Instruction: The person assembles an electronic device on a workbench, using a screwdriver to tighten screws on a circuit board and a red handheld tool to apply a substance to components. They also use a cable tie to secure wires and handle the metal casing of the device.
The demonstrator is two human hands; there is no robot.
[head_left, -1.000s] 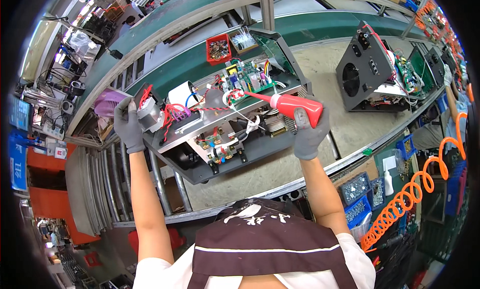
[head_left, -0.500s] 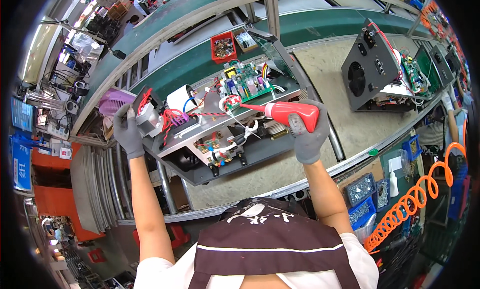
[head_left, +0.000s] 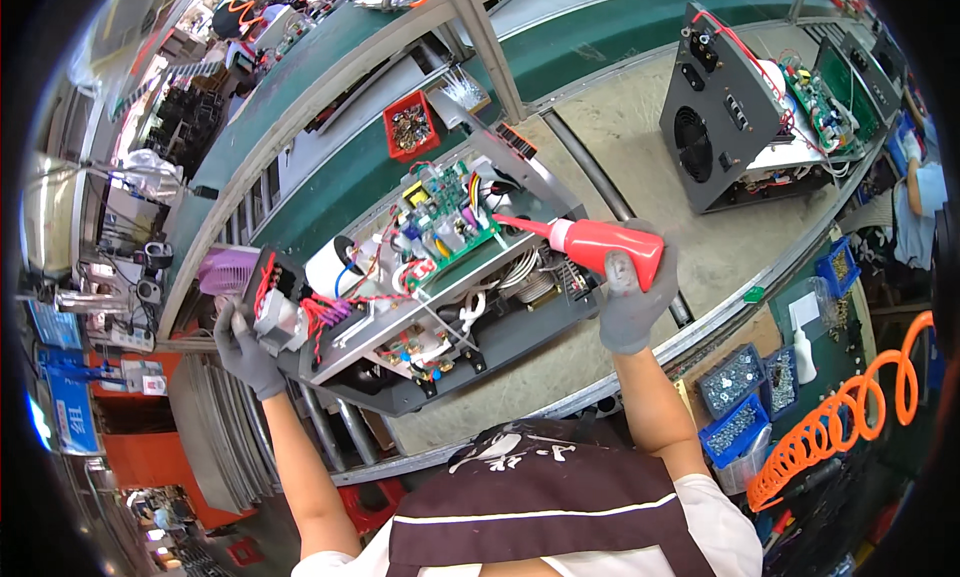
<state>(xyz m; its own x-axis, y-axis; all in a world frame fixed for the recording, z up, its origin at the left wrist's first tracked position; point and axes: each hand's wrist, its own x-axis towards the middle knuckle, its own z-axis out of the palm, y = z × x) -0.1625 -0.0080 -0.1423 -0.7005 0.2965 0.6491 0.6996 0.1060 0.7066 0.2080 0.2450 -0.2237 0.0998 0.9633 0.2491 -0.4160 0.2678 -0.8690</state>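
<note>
Gloved right hand [head_left: 630, 302] clenched around a red squeeze bottle [head_left: 600, 247] right of centre, nozzle touching the green circuit board [head_left: 440, 217], gloved left hand [head_left: 248, 349] gripping the open metal chassis [head_left: 420, 307] at its left end, mid-frame, red parts bin [head_left: 408, 127] above, orange coiled hose [head_left: 840, 417] lower right.

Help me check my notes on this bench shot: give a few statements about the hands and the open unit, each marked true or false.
1. The right hand holds a red squeeze bottle. True.
2. The bottle's nozzle points at the grey fan cabinet. False: it points into the open chassis.
3. The left hand is bare. False: it wears a grey glove.
4. The left hand grips the chassis's left end. True.
</note>
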